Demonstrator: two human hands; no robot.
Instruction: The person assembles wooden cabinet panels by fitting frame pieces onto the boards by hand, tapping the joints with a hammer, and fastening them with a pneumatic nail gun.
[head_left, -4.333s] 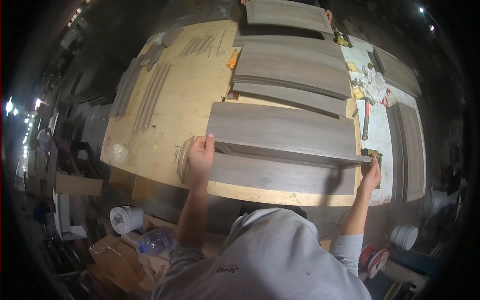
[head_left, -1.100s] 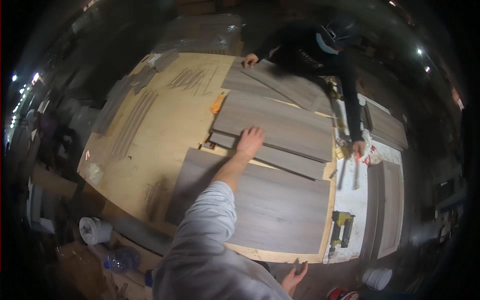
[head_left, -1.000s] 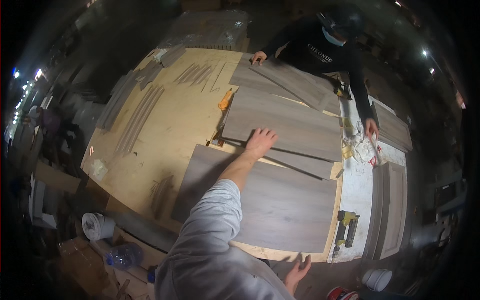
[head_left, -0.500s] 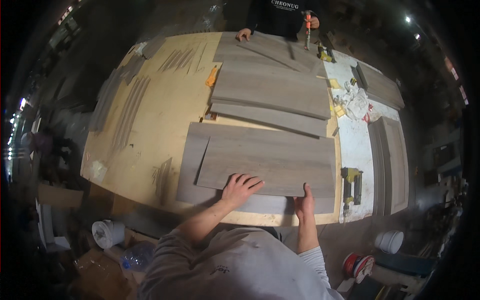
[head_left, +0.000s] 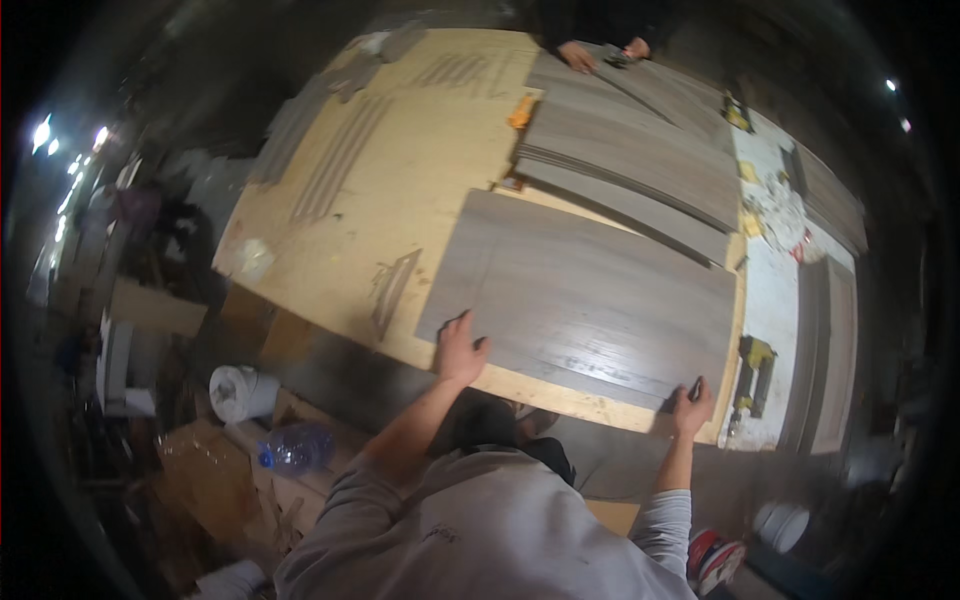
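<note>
In front of me a large grey-brown wood panel [head_left: 585, 290] lies on the pale plywood table top [head_left: 335, 255], near its front edge. My left hand [head_left: 461, 352] grips the panel's near edge close to its left corner, fingers curled and thumb held apart. At the near right corner, my right hand [head_left: 692, 405] is closed on the same panel with its thumb on top. The undersides of both hands are hidden. Just beyond lies a stack of similar wood panels [head_left: 630, 165].
A yellow-black nail gun [head_left: 754, 375] lies right of the panel, beside framed panels [head_left: 830, 355]. Thin wood strips [head_left: 340, 160] lie at left. Across the table are a co-worker's hands [head_left: 577, 55], one with a tool. A white bucket [head_left: 240, 393] and plastic bottle [head_left: 295, 448] stand below.
My hands have moved apart to the panel's near corners. Earlier a smaller panel lay skewed on a larger one; now one panel face shows. The view has turned, and the co-worker's tool is lower.
</note>
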